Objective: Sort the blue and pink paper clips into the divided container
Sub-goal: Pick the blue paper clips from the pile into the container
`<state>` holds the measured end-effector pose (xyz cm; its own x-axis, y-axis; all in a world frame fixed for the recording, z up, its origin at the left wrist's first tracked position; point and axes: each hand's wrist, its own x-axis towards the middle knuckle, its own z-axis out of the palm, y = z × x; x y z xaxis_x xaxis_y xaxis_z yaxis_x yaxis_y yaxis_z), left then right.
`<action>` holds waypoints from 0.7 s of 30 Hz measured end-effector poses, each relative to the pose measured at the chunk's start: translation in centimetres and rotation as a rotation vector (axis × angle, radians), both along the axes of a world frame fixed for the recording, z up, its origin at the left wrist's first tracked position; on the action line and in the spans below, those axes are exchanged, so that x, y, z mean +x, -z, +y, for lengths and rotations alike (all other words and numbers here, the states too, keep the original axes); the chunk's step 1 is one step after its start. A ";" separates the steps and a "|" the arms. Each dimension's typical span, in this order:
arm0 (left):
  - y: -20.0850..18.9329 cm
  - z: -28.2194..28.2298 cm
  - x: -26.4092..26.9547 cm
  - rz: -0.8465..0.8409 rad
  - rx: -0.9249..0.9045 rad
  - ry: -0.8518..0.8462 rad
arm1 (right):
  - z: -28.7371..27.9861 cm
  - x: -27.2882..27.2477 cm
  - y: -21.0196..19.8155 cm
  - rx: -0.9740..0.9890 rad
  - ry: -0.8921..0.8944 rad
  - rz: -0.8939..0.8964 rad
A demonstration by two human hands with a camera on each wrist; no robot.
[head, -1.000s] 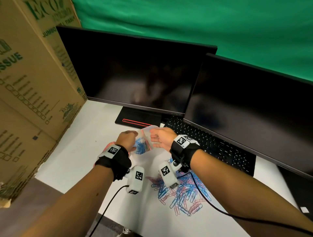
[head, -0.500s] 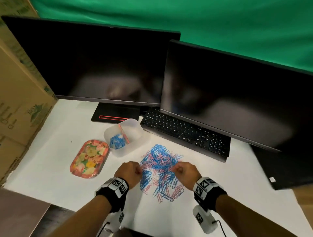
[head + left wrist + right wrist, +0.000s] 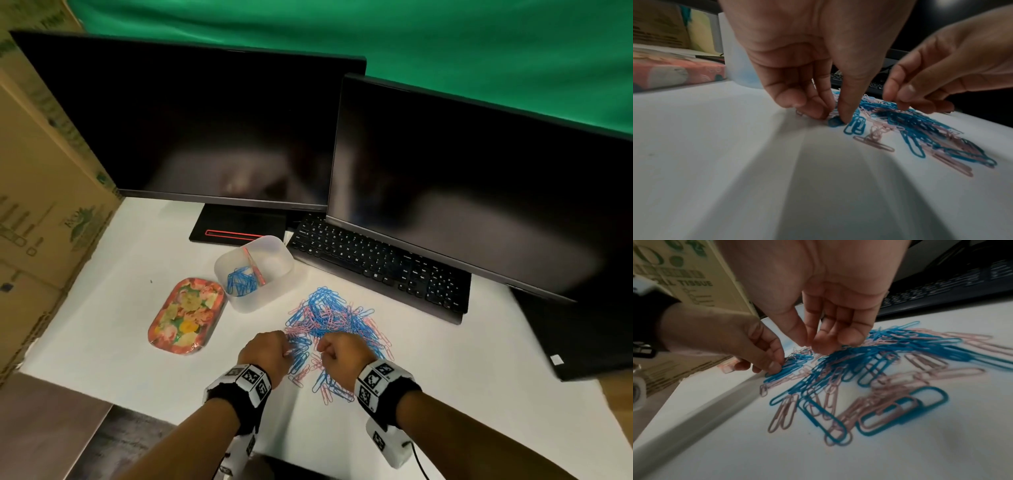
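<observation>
1. Nearest to the person, both hands work at the near edge of a pile of blue and pink paper clips (image 3: 334,322) spread on the white table (image 3: 102,329).
2. The left hand (image 3: 265,354) has its fingers (image 3: 812,104) curled down and drawn close to the thumb, pinching at the clips on the pile's left edge; a blue clip sits under the thumb tip, though blur hides exactly what is gripped.
3. The right hand (image 3: 339,356) hovers just over the pile, its fingers (image 3: 846,335) loosely bent with a narrow gap to the thumb. I cannot tell whether it holds a clip.
4. Left of the pile lies a flowered tray (image 3: 186,315), flat on the table.
5. Just beyond, touching or nearly touching the tray, stands the clear divided container (image 3: 277,250). Its left compartment holds a heap of blue clips (image 3: 241,282); a pink clip or two lies along the divider, and the right compartment looks bare.
6. Further back a black keyboard (image 3: 376,270) runs along the pile's far right side.
7. Behind it stand two dark monitors (image 3: 205,137), a cardboard box (image 3: 41,205) at the left, and a green backdrop (image 3: 411,41) farthest off.
</observation>
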<state>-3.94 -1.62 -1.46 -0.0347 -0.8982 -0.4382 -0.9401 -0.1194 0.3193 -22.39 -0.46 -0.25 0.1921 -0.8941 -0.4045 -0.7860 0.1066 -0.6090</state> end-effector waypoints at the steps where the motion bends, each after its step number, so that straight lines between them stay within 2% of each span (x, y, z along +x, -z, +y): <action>1: 0.0 0.0 0.0 -0.004 0.000 0.008 | -0.1 0.5 0.0 -0.028 -0.044 0.043; 5: -0.1 -0.4 0.1 0.011 0.013 0.050 | -0.3 2.4 0.1 -0.109 -0.299 0.206; 9: -0.2 -0.5 0.7 0.068 0.009 0.029 | -0.7 3.5 0.5 -0.128 -0.419 0.306; 16: -0.3 -0.2 2.3 0.233 -0.020 -0.027 | -1.6 3.7 0.8 -0.124 -0.405 0.350; 21: 0.2 -0.1 3.0 0.338 -0.035 -0.127 | -2.0 2.7 0.8 -0.071 -0.234 0.184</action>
<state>-0.97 -1.75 -1.62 -0.0596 -0.9190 -0.3898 -0.7587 -0.2120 0.6160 -19.71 -2.46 -1.04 0.3257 -0.8615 -0.3895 -0.8818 -0.1282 -0.4538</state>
